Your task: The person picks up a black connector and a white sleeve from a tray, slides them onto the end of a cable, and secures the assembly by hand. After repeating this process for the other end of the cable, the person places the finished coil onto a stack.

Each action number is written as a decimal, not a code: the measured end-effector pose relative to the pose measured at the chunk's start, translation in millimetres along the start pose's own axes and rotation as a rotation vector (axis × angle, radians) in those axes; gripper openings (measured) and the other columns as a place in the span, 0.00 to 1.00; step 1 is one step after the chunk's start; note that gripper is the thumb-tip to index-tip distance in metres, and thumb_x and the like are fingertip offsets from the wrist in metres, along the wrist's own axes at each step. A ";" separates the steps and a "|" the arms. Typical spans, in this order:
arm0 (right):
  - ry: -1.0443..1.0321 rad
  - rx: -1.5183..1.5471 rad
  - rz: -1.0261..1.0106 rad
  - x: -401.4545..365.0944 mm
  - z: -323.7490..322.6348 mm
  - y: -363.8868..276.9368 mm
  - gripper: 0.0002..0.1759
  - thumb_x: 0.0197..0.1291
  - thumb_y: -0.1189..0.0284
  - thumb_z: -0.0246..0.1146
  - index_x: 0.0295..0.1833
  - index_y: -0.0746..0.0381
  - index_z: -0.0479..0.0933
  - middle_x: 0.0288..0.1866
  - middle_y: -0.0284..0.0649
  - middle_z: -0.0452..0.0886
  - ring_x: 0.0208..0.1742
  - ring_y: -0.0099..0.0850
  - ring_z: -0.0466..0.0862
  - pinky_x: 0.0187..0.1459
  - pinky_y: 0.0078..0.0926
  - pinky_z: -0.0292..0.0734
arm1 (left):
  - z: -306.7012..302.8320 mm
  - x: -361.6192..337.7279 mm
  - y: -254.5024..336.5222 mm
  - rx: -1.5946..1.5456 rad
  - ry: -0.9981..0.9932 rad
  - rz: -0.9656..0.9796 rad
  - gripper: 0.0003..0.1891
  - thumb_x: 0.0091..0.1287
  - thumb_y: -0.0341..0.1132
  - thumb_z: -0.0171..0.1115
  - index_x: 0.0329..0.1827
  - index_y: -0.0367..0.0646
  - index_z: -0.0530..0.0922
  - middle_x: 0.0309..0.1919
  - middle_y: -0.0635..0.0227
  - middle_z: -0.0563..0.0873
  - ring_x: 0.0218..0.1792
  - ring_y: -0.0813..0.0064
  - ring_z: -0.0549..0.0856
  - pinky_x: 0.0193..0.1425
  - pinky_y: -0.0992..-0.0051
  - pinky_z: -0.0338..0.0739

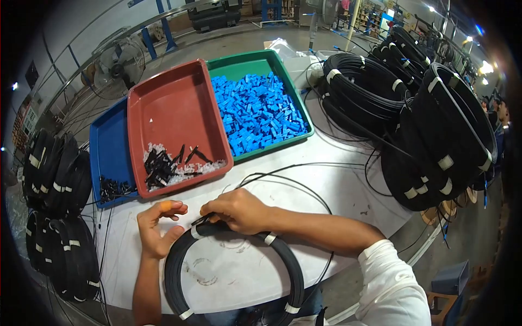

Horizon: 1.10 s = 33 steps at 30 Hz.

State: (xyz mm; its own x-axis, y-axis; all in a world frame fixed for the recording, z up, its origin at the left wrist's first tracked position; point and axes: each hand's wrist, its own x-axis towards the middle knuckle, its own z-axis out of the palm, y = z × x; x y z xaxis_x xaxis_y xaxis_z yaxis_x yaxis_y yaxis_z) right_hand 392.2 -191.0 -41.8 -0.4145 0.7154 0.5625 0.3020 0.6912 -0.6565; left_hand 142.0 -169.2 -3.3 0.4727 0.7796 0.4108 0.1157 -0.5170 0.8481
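A coil of black cable [175, 271], bound with white tape bands, lies at the table's near edge. My right hand [239, 211] is closed over the coil's upper edge, its fingers pinched on a black cable end [202, 219] next to a tape band. What else sits under those fingers is hidden. Just left of the coil, my left hand [156, 227] is held with thumb and fingers apart and nothing between them. An orange wrap [165, 206] covers part of one of its fingers.
Beyond my hands stand a red tray [176, 117] with black and clear small parts, a green tray [302, 106] full of blue clips [258, 114], and a blue tray [109, 146] with black pieces. Cable coils [440, 141] pile up at right; more coils [57, 174] hang at left.
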 end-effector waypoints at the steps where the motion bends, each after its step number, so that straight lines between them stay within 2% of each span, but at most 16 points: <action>1: -0.002 0.010 0.001 -0.1 -0.7 0.7 0.15 0.52 0.80 0.65 0.47 0.59 0.80 0.30 0.43 0.86 0.34 0.44 0.87 0.36 0.41 0.80 | -3.2 12.8 5.7 0.004 -0.032 -0.018 0.27 0.58 0.45 0.74 0.52 0.32 0.82 0.42 0.57 0.91 0.44 0.67 0.90 0.48 0.72 0.82; 6: -0.013 -0.008 -0.009 -1.1 -1.8 1.1 0.13 0.52 0.79 0.64 0.46 0.62 0.80 0.29 0.43 0.85 0.34 0.43 0.86 0.38 0.41 0.80 | 26.3 109.3 26.7 0.295 -0.154 0.059 0.09 0.64 0.30 0.68 0.45 0.35 0.86 0.34 0.60 0.91 0.34 0.76 0.90 0.40 0.75 0.83; 8: -0.016 0.007 0.004 -0.7 -2.9 1.1 0.12 0.52 0.79 0.64 0.45 0.62 0.80 0.29 0.43 0.85 0.33 0.44 0.86 0.38 0.42 0.79 | 47.3 145.4 26.0 0.375 -0.205 0.151 0.09 0.65 0.29 0.69 0.45 0.35 0.86 0.30 0.64 0.90 0.26 0.83 0.86 0.34 0.80 0.79; 10: -0.015 0.024 0.025 0.3 -0.9 1.7 0.12 0.53 0.79 0.64 0.44 0.62 0.80 0.29 0.43 0.84 0.33 0.45 0.86 0.38 0.43 0.79 | 65.9 180.2 5.4 0.442 -0.289 0.215 0.09 0.63 0.28 0.69 0.45 0.37 0.86 0.33 0.60 0.90 0.28 0.73 0.89 0.37 0.73 0.82; 11: -0.009 0.037 0.026 0.0 -0.3 2.7 0.11 0.53 0.78 0.64 0.44 0.63 0.80 0.28 0.44 0.84 0.33 0.45 0.86 0.38 0.43 0.79 | 75.8 194.4 -2.8 0.440 -0.288 0.215 0.09 0.63 0.28 0.69 0.45 0.37 0.86 0.33 0.60 0.90 0.28 0.73 0.89 0.37 0.73 0.82; 13: 0.004 0.052 0.028 -0.8 0.7 3.9 0.12 0.52 0.77 0.65 0.44 0.63 0.80 0.28 0.44 0.84 0.34 0.47 0.85 0.38 0.44 0.78 | 94.4 221.8 -16.9 0.652 -0.270 0.485 0.09 0.61 0.26 0.67 0.44 0.38 0.86 0.36 0.57 0.90 0.37 0.58 0.89 0.44 0.65 0.83; 14: -0.003 0.032 0.019 -0.7 0.1 3.3 0.12 0.52 0.77 0.65 0.45 0.62 0.80 0.28 0.46 0.83 0.35 0.47 0.85 0.39 0.44 0.79 | 100.8 235.7 -23.2 0.649 -0.271 0.487 0.09 0.61 0.26 0.67 0.44 0.38 0.86 0.36 0.57 0.90 0.37 0.58 0.89 0.44 0.65 0.83; 16: 0.004 0.006 0.000 -1.0 -0.8 2.7 0.12 0.52 0.77 0.65 0.45 0.63 0.80 0.29 0.47 0.84 0.35 0.48 0.85 0.40 0.44 0.79 | 112.0 260.3 -36.1 0.823 -0.183 0.420 0.09 0.61 0.25 0.65 0.45 0.39 0.86 0.42 0.54 0.89 0.47 0.49 0.86 0.52 0.58 0.81; 17: 0.005 0.005 0.004 -0.7 -1.5 3.5 0.12 0.52 0.77 0.65 0.45 0.63 0.80 0.29 0.47 0.84 0.35 0.48 0.85 0.40 0.44 0.79 | 115.0 272.7 -45.1 0.819 -0.185 0.420 0.09 0.61 0.25 0.65 0.45 0.39 0.86 0.42 0.54 0.89 0.47 0.49 0.86 0.52 0.58 0.81; 19: 0.006 -0.006 -0.019 -1.9 -0.6 4.1 0.15 0.52 0.78 0.66 0.48 0.62 0.79 0.31 0.44 0.84 0.34 0.46 0.85 0.38 0.41 0.80 | 118.9 289.1 -55.3 0.817 -0.062 0.471 0.11 0.62 0.28 0.67 0.48 0.39 0.84 0.45 0.53 0.88 0.50 0.50 0.85 0.55 0.57 0.79; 22: -0.025 -0.023 -0.011 -1.3 -0.5 4.4 0.15 0.53 0.78 0.66 0.48 0.63 0.79 0.31 0.45 0.84 0.34 0.46 0.85 0.39 0.41 0.79 | 120.1 298.6 -59.1 0.847 -0.153 0.344 0.14 0.62 0.30 0.69 0.51 0.41 0.83 0.47 0.51 0.87 0.50 0.49 0.84 0.56 0.57 0.79; 23: -0.028 -0.022 -0.008 -1.7 0.1 4.2 0.15 0.53 0.78 0.66 0.48 0.63 0.79 0.31 0.45 0.84 0.34 0.46 0.85 0.39 0.41 0.79 | 122.0 301.2 -61.4 0.807 -0.143 0.334 0.15 0.62 0.31 0.70 0.51 0.41 0.83 0.44 0.52 0.87 0.49 0.49 0.84 0.55 0.56 0.79; 27: -0.030 -0.028 0.016 -2.0 0.1 1.7 0.13 0.52 0.77 0.65 0.45 0.64 0.79 0.31 0.47 0.84 0.37 0.47 0.85 0.42 0.44 0.78 | 120.9 308.3 -62.0 0.872 -0.201 0.345 0.14 0.63 0.31 0.68 0.52 0.42 0.83 0.42 0.53 0.86 0.47 0.49 0.84 0.53 0.56 0.79; 30: -0.013 -0.055 -0.020 -1.1 -0.2 -0.6 0.13 0.52 0.77 0.65 0.45 0.63 0.79 0.31 0.46 0.84 0.36 0.46 0.85 0.41 0.44 0.78 | 119.0 306.8 -63.2 0.859 -0.144 0.431 0.11 0.65 0.30 0.66 0.50 0.41 0.83 0.40 0.53 0.85 0.44 0.49 0.84 0.50 0.56 0.78; 32: -0.015 -0.077 -0.061 -0.6 -1.4 -0.8 0.13 0.52 0.77 0.65 0.45 0.63 0.79 0.30 0.45 0.84 0.35 0.46 0.85 0.40 0.44 0.78 | 114.9 301.5 -51.2 0.685 -0.004 0.478 0.09 0.66 0.29 0.64 0.47 0.40 0.83 0.40 0.53 0.84 0.44 0.50 0.84 0.48 0.58 0.78; 33: -0.006 -0.119 -0.079 0.4 -2.2 -1.1 0.13 0.52 0.76 0.65 0.45 0.63 0.79 0.30 0.45 0.84 0.34 0.46 0.85 0.39 0.44 0.78 | 108.6 297.1 -43.0 0.661 0.001 0.474 0.08 0.66 0.29 0.63 0.46 0.39 0.84 0.39 0.53 0.85 0.43 0.52 0.85 0.47 0.61 0.78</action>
State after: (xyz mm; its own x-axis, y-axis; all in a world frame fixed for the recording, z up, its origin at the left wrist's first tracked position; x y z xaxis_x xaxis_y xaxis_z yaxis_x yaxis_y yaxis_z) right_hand 393.5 -191.3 -39.8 -0.4461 0.6578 0.6069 0.3678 0.7529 -0.5457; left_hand 372.3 46.3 46.0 0.6001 0.4253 0.6776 0.3954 -0.8940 0.2109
